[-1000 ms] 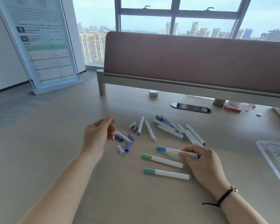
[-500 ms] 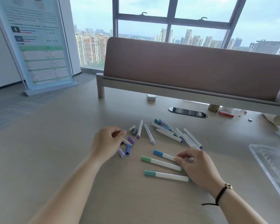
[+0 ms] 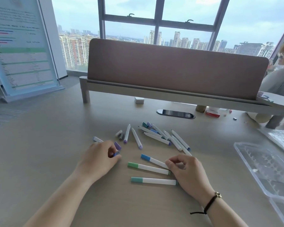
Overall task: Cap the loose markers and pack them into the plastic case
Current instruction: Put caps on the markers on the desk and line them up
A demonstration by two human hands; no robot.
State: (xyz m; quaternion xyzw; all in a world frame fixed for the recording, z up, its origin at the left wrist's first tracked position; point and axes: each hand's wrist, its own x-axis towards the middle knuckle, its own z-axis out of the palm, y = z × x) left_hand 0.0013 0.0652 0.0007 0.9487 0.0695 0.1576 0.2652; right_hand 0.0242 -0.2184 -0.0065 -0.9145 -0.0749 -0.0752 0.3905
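The left hand (image 3: 98, 158) rests on the counter (image 3: 47, 145) with its fingers curled, the grip pinching a small blue cap (image 3: 116, 154) between thumb and fingertips. A purple cap (image 3: 117, 145) lies just beyond those fingers, and a pale capped end (image 3: 97, 139) shows past the knuckles.

The right hand (image 3: 188, 173) curls over the tail of the blue-capped marker (image 3: 152, 159), its grip apparently pinching the white barrel, though the fingers hide the contact. Just nearer lie a green-capped marker (image 3: 147, 167) and a teal-capped marker (image 3: 153, 180), both flat, caps pointing left, their far ends at the right hand.

Farther back sits a loose pile of uncapped markers (image 3: 164, 136), white barrels crossing one another, with two more markers (image 3: 132, 135) lying apart to its left and a few grey caps (image 3: 119, 133) beside them.

The clear plastic case (image 3: 266, 169) lies open at the right edge of the counter, well apart from the markers. A black cord bracelet (image 3: 210, 202) circles the right wrist.
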